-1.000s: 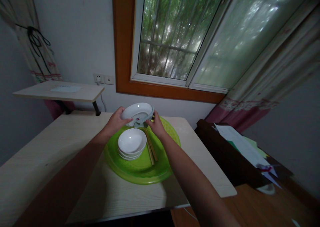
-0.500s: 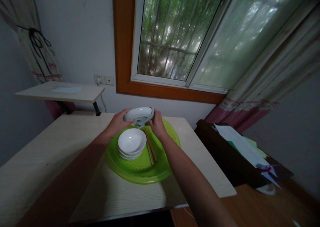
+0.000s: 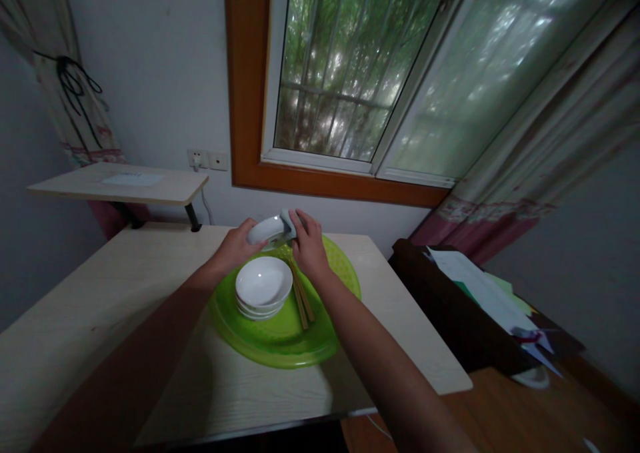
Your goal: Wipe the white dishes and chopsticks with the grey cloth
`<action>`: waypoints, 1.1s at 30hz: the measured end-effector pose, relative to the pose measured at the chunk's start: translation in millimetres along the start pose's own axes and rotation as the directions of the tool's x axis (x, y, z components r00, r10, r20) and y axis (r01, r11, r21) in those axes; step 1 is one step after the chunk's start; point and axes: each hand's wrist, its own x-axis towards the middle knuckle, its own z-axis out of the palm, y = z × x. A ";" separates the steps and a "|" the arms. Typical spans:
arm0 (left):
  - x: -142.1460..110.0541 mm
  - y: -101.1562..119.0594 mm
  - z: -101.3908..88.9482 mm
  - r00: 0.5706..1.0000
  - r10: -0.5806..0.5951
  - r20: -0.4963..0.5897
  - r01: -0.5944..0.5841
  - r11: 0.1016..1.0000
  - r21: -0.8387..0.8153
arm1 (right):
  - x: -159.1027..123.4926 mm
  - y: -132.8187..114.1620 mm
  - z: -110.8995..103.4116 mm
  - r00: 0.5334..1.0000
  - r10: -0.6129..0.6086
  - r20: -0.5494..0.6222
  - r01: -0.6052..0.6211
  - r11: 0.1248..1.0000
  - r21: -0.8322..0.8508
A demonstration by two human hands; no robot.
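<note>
Above the far part of a round green tray (image 3: 280, 358), my left hand (image 3: 235, 246) grips the left rim of a white bowl (image 3: 265, 230), which is tilted. My right hand (image 3: 309, 243) is closed on a pale grey-green cloth (image 3: 289, 224) folded over the bowl's right rim. Below the hands, a stack of several white bowls (image 3: 263, 282) sits on the tray's left side. A few wooden chopsticks (image 3: 301, 298) lie on the tray to the right of the stack.
The tray rests on a light wood table (image 3: 125, 273). A raised shelf (image 3: 120, 183) bearing a paper sheet stands at the back left. Beyond the table are a window (image 3: 350, 73) and a wall socket (image 3: 198, 158). To the right, papers (image 3: 475, 286) lie on a dark piece of furniture.
My right hand and the cloth have shifted slightly up and left over the bowl's rim, covering more of it. My left hand keeps its hold on the bowl.
</note>
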 end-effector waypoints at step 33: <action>-2.1 2.9 0.5 0.999 0.034 0.039 -0.034 0.999 -0.004 | 0.3 -5.3 0.5 0.998 0.058 -0.016 -0.059 0.998 -0.021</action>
